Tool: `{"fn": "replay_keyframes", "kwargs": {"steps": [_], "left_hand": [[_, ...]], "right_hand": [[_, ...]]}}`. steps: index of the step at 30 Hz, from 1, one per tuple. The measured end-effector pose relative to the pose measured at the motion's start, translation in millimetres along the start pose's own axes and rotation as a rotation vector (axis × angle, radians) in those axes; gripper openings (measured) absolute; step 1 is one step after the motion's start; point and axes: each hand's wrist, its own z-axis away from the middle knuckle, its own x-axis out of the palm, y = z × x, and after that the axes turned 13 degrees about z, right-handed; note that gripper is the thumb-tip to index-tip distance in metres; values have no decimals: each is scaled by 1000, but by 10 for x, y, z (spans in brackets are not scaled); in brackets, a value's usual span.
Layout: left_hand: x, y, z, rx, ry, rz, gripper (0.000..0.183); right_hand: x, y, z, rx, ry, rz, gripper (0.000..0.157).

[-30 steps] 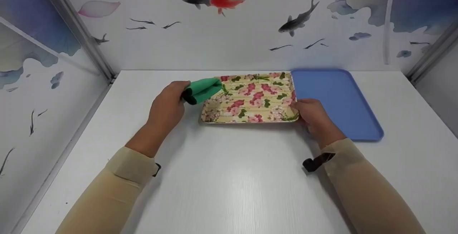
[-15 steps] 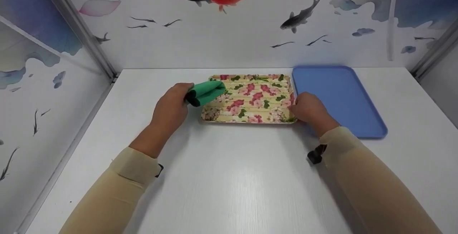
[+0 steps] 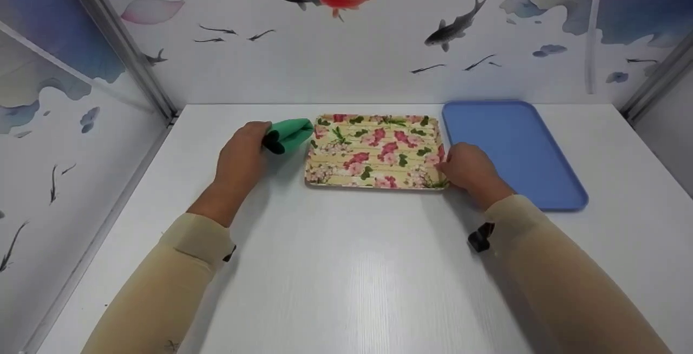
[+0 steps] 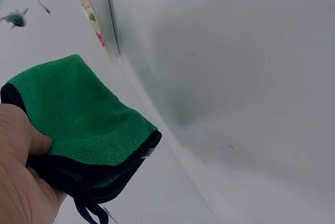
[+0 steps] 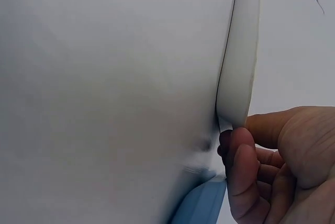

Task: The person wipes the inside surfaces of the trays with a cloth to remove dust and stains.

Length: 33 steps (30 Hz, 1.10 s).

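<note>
A floral tray [image 3: 379, 151] with pink blossoms on a pale yellow ground lies on the white table. My right hand [image 3: 470, 167] grips its right edge; in the right wrist view the thumb is above the rim and curled fingers [image 5: 245, 169] are below it. Left of the tray, my left hand [image 3: 242, 151] holds a folded green cloth [image 3: 289, 135] with black edging above the table. Close up in the left wrist view, the thumb pinches the cloth [image 4: 86, 114], and a black loop hangs from its corner. The fingers beneath the cloth are partly hidden.
A blue tray [image 3: 511, 151] lies to the right of the floral one, partly behind my right hand. The white table [image 3: 346, 267] meets a back wall [image 3: 346, 67] printed with fish. Another printed wall [image 3: 65, 181] stands along the left side.
My left hand has moved left with the green cloth, from over the floral tray's left edge to beside it. My right hand stays at the tray's right edge, and the tray has barely shifted.
</note>
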Motion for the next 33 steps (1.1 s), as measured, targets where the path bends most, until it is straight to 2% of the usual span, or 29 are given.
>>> {"fn": "replay_keyframes", "kwargs": {"steps": [3,7,13,19,25,33], "left_hand": [[-14,-76,-16,-17,-16,-27,44],[-10,-157,-18,-37,-78,-84,47],[31,-201,62,-82,-235,-95,46],[66,-209,183,-94,-383,-103,45],[67,-222,289,-68,-416,-106,44],[43,-171,412,-16,-441,-119,41]], "right_hand": [[13,2,0,-6,0,1,26],[13,14,9,-15,-3,-11,26],[5,47,34,-25,-3,-20,27],[8,68,47,-28,9,-6,28],[15,83,74,-35,8,-12,28],[-1,95,145,-116,46,35,29]]}}
